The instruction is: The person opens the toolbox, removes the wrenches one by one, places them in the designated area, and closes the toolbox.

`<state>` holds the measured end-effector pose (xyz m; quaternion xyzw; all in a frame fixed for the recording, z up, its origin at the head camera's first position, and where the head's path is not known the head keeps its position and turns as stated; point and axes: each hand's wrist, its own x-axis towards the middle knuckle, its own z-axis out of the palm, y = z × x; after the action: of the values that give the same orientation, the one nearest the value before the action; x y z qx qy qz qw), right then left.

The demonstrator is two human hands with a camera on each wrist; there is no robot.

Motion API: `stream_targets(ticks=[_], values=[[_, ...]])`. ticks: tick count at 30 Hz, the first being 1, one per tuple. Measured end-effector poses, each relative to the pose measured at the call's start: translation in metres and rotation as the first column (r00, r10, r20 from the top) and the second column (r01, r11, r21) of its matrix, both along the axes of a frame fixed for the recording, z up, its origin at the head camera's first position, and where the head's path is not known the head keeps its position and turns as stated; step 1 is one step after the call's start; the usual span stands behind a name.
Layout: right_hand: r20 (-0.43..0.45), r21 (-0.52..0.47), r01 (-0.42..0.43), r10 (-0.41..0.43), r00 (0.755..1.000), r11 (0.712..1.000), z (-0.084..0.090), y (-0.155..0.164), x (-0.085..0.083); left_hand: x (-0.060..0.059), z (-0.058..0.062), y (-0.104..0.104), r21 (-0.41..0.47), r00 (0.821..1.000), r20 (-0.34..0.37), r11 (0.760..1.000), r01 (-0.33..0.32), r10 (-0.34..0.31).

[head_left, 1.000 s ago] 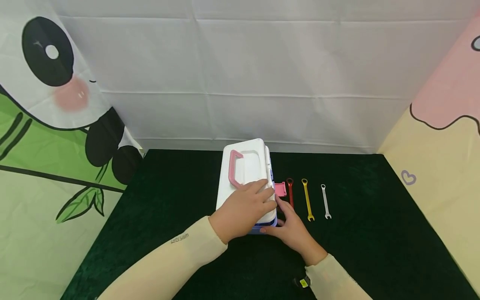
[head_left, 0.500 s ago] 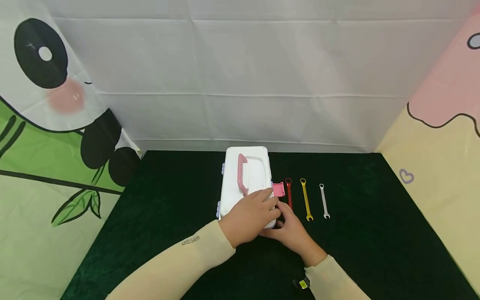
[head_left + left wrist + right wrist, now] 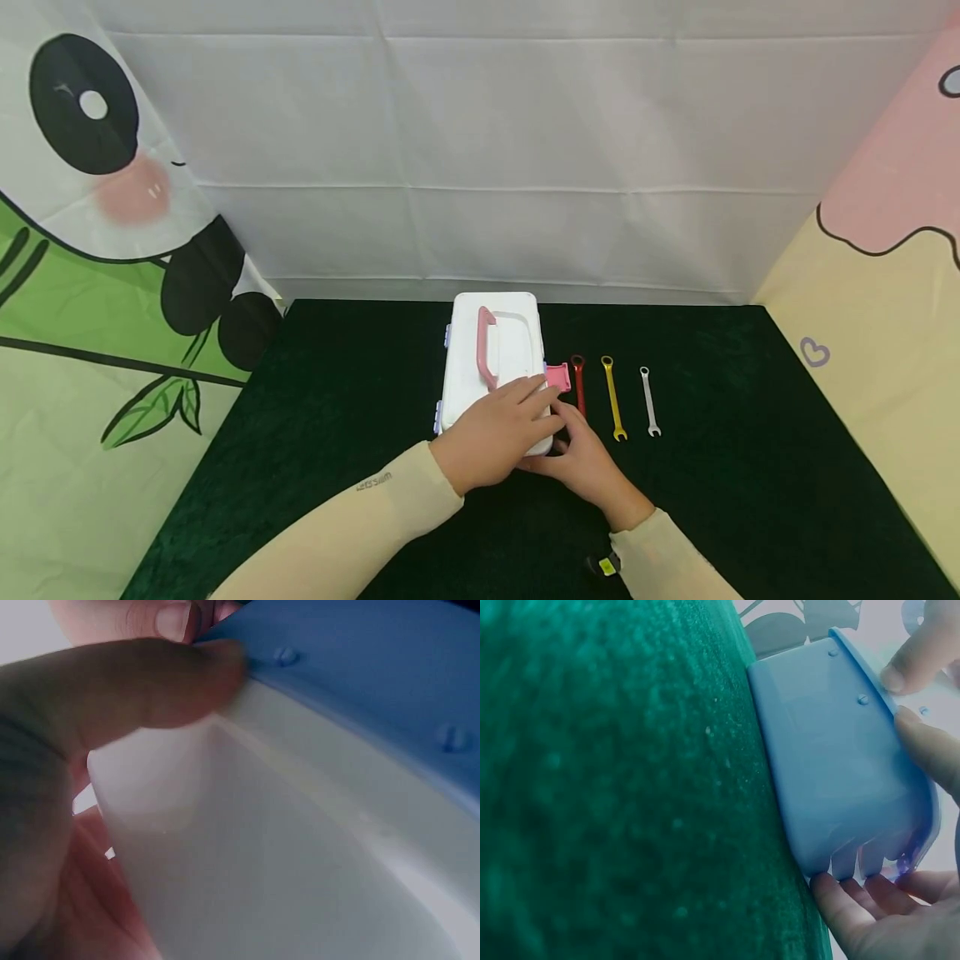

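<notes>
In the head view a toolbox with a white lid (image 3: 516, 333) and a pink handle (image 3: 484, 346) stands on the dark green cloth. Its lid is down, and a pink latch (image 3: 558, 377) sticks out from the right side. My left hand (image 3: 498, 433) lies across the lid's near part, fingers extended towards the right edge, thumb at the near edge. At the near right corner, my right hand (image 3: 588, 467) grips the box, with its thumb up by the rim and its other fingers against the blue base (image 3: 840, 750) in the right wrist view.
Right of the box lie three wrenches: a red wrench (image 3: 579, 387) close to the latch, a yellow wrench (image 3: 613, 400) and a silver wrench (image 3: 650, 402). A white cloth backdrop (image 3: 420, 150) rises behind the table, with printed cloths at both sides.
The lid has come down from a slight tilt and now sits level over the base. My left hand has moved with it, slightly towards me and to the right. My right hand stays at the corner.
</notes>
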<state>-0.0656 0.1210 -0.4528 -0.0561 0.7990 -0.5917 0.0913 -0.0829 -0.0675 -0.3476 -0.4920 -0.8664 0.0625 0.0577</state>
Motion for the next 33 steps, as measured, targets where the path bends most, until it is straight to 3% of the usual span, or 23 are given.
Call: stream_targets(ticks=[4, 8, 11, 13, 15, 18, 21, 25, 27, 29, 31, 33], values=[[-0.007, -0.015, 0.001, -0.001, 1.000, 1.000, 0.000, 0.000, -0.001, 0.000, 0.005, -0.015, 0.104, 0.996, 0.071, 0.993, -0.062, 0.055], [-0.015, -0.017, 0.009, -0.009, 1.000, 1.000, 0.001, -0.001, 0.000, 0.001, 0.011, -0.036, 0.221, 0.987, 0.081, 0.963, -0.155, 0.140], [-0.015, -0.009, 0.020, -0.020, 1.000, 1.000, 0.000, -0.002, 0.000, 0.003, 0.010, -0.053, 0.321, 0.969, 0.092, 0.914, -0.246, 0.229], [-0.010, -0.005, 0.023, -0.023, 1.000, 1.000, 0.000, -0.002, 0.000, 0.005, 0.006, -0.063, 0.403, 0.944, 0.145, 0.854, -0.329, 0.296], [-0.007, 0.000, 0.023, -0.023, 1.000, 1.000, -0.001, -0.002, 0.000, 0.008, 0.000, -0.071, 0.478, 0.902, 0.248, 0.766, -0.430, 0.352], [-0.007, -0.009, 0.025, -0.025, 1.000, 1.000, -0.001, -0.002, 0.000, 0.010, -0.012, -0.078, 0.543, 0.814, 0.445, 0.611, -0.576, 0.373], [-0.010, -0.016, 0.030, -0.030, 0.999, 0.999, 0.000, -0.002, 0.000, 0.011, -0.025, -0.080, 0.553, 0.722, 0.600, 0.475, -0.685, 0.344], [0.004, -0.016, 0.037, -0.037, 0.999, 0.999, 0.000, -0.002, 0.001, 0.012, -0.040, -0.079, 0.534, 0.618, 0.739, 0.328, -0.779, 0.267], [0.010, -0.035, 0.044, -0.043, 0.999, 0.998, 0.000, -0.001, 0.001, 0.012, -0.047, -0.077, 0.514, 0.571, 0.793, 0.269, -0.814, 0.213], [0.010, -0.077, 0.054, -0.054, 0.999, 0.996, 0.001, 0.000, 0.002, 0.012, -0.052, -0.076, 0.488, 0.530, 0.831, 0.233, -0.841, 0.170], [0.014, -0.119, 0.068, -0.067, 0.998, 0.991, 0.003, 0.001, 0.001, 0.012, -0.057, -0.073, 0.472, 0.506, 0.851, 0.216, -0.855, 0.140], [0.015, -0.146, 0.075, -0.074, 0.997, 0.986, 0.004, 0.002, 0.001, 0.012, -0.061, -0.072, 0.463, 0.494, 0.858, 0.204, -0.862, 0.139]])
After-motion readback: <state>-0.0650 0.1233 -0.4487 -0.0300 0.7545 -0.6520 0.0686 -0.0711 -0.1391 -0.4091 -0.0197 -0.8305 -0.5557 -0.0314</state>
